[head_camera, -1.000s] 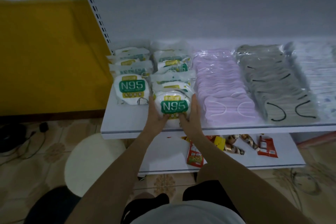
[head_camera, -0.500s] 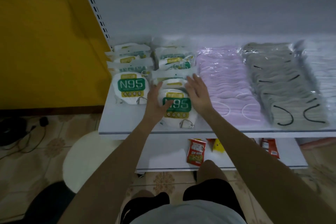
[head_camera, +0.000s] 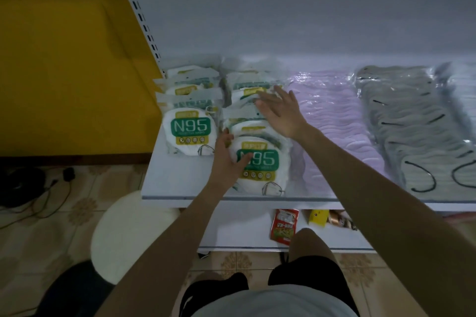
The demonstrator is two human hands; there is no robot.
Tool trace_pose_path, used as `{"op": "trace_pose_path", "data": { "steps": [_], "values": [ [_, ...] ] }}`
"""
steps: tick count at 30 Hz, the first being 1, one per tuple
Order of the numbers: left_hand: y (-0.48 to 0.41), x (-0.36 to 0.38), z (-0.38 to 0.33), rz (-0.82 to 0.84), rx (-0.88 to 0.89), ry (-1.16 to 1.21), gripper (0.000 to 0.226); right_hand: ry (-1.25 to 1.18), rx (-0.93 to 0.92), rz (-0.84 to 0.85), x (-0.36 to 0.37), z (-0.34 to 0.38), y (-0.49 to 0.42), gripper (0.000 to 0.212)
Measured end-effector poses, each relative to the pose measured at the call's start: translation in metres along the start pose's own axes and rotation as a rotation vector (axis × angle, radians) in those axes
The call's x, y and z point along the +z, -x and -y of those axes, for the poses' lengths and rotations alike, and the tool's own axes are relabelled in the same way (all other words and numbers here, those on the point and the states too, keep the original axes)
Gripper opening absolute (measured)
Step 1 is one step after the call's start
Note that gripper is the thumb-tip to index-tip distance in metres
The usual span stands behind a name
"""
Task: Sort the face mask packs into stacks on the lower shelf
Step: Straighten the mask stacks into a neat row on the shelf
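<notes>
The left hand is resting on a round white N95 mask pack with a green label, thumb lying across the label. I cannot tell if its fingers are gripping the edge. The pack is lying on the white shelf. The right hand is reaching further back, fingers spread wide over more white mask packs. Pink masks in clear plastic are lying just right of this hand.

Your right hand has left the front N95 pack and reached to the rear packs behind it. Your left hand has moved from the pack's edge onto its left side.
</notes>
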State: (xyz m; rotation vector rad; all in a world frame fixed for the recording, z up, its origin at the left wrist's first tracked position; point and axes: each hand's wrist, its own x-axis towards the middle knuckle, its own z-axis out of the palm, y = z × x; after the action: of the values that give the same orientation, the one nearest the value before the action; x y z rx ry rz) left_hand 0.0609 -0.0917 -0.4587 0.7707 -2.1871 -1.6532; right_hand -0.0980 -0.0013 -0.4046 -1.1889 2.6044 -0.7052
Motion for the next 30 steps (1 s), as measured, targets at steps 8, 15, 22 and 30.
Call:
{"op": "trace_pose_path", "data": {
  "steps": [8,15,22,30],
  "values": [
    [0.004,-0.001,0.001,0.006,-0.015,0.032,0.07,-0.055,0.12,-0.053,-0.008,-0.016,0.014,0.044],
    [-0.009,-0.009,-0.019,-0.067,0.158,0.093,0.064,-0.38,0.094,-0.157,-0.017,-0.01,-0.007,0.036],
    [-0.041,-0.013,-0.046,0.081,0.132,-0.239,0.035,-0.422,0.176,0.056,-0.029,-0.01,-0.017,0.042],
    [-0.042,-0.014,-0.032,0.013,0.146,-0.274,0.039,-0.534,0.299,0.052,-0.037,-0.021,-0.017,0.048]
  ]
}}
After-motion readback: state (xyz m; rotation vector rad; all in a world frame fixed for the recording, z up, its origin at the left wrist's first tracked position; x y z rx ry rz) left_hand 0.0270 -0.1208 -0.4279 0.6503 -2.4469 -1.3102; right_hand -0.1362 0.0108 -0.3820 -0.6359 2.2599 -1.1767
